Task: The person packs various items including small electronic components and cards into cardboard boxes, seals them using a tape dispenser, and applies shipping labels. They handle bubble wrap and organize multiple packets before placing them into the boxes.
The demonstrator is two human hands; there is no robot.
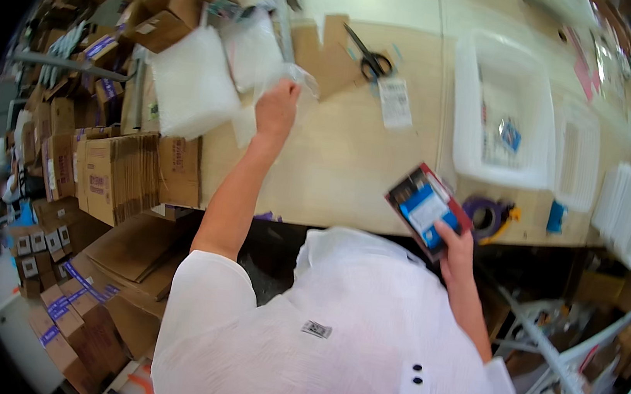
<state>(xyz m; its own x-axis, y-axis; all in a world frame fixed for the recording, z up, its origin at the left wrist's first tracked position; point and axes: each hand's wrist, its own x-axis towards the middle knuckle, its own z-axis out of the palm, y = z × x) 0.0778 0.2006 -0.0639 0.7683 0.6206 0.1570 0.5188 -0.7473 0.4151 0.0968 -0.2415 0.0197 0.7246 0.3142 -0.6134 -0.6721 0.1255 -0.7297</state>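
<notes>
My left hand (276, 109) is closed on a clear plastic sheet (305, 81) above the left part of the wooden table (329, 181). Two stacks of white bubble wrap (191, 83) lie just left of it. My right hand (455, 245) holds a flat red-edged box (409, 193) with a blue and white pack on its face, tilted over the table's front edge. Right of that hand lies a purple tape dispenser (482, 216). Black-handled scissors (373, 63) rest partly on brown cardboard pieces (333, 65), beside a white printed slip (394, 102).
A white plastic bin (464, 150) holding small packets stands at the right, beside a smaller white tray (573, 191) and stacked white trays (623, 214). Folded cardboard boxes (119, 177) stand at the left. Metal posts (285, 15) rise at the upper left.
</notes>
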